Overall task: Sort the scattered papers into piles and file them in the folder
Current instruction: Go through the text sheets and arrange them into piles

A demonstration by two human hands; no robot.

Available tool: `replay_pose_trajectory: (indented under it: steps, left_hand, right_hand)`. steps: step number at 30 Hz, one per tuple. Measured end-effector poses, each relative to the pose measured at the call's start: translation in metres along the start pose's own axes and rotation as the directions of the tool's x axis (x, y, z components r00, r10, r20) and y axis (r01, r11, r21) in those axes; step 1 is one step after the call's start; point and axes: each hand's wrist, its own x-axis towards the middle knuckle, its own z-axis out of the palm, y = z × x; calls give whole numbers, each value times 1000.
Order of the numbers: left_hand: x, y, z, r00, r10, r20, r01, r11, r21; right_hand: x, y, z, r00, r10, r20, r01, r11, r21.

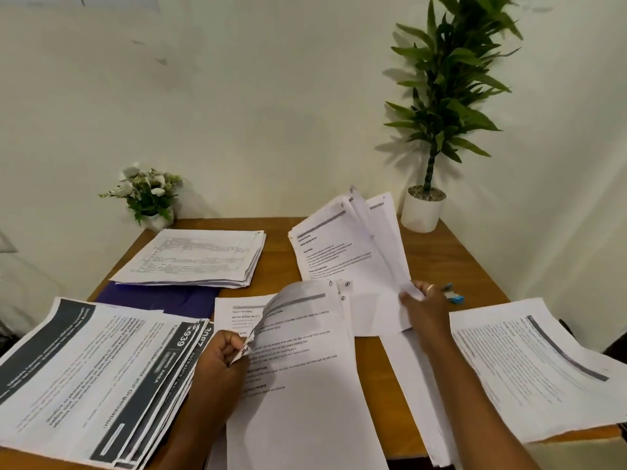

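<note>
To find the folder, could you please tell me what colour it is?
Dark blue-purple folder, partly under the far-left stack; head view.

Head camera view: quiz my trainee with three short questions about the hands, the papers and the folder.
1. True or false: the purple folder lies partly under the far pile.
2. The right hand holds: A raised sheets, B the folder, C nothing?
3. Which hand pinches the curled sheet?
Key: 1 true; 2 A; 3 the left hand.
</note>
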Motion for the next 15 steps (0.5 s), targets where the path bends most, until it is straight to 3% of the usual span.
replay_pose_trajectory:
  steps: [15]
  left_hand:
    - [9, -4, 0, 999, -40, -5, 40, 999, -22]
  right_hand:
    - [4, 15, 15, 997, -30, -71, 23, 996, -91]
